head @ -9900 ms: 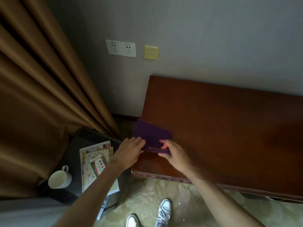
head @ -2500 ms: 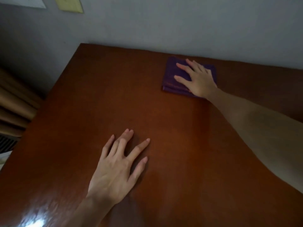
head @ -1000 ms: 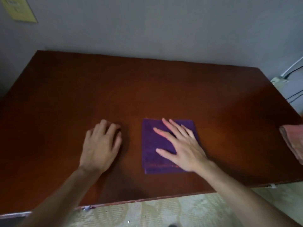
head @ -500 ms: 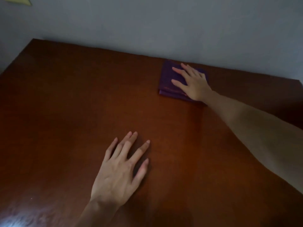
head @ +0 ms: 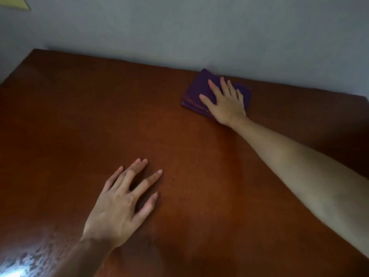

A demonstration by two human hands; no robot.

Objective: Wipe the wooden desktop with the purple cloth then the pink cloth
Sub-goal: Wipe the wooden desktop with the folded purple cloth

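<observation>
- The purple cloth [head: 201,90] lies folded flat on the tabletop [head: 83,120], far from the person, at the back edge where the wood meets the wall [head: 179,31]. Its far corner touches or nearly touches the wall; which of the two cannot be told.
- The right hand [head: 225,104] lies palm down on the purple cloth, fingers straight and slightly spread, pressing it onto the wood. Nothing is pinched or curled round. The right arm reaches across the tabletop from the lower right.
- The left hand [head: 121,204] rests palm down on the bare wood, nearer the person and well apart from the purple cloth. Its fingers are stretched out and fanned, holding nothing.
- The tabletop is reddish-brown and glossy, with a bright patch of reflected light at the lower left corner.
- A corner of a yellow plate [head: 18,3] shows on the wall at the upper left edge of the view.
</observation>
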